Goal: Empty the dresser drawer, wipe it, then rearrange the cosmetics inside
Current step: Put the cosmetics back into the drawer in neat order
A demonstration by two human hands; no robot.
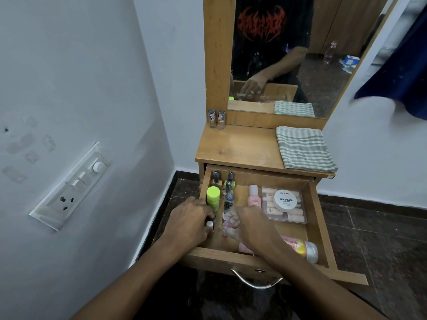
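The wooden drawer (315, 218) is pulled out and holds cosmetics. Both hands reach into its left front part. My left hand (188, 221) is closed around a small white-capped bottle (209, 224) by the left wall. My right hand (246, 224) grips a small pink nail polish bottle (226, 225). Behind them stand a lime-capped bottle (213, 197), several dark nail polish bottles (228, 192), a pink bottle (254, 197) and a clear case with a round nail polish remover tin (286, 199). A pink tube with a silver cap (305, 249) lies at the front right.
On the dresser top (238, 148) stand two nail polish bottles (216, 118) at the back left, and a folded striped cloth (303, 147) lies on the right. A mirror (288, 49) rises behind. A switch panel (71, 188) is on the left wall. The drawer handle (255, 281) faces me.
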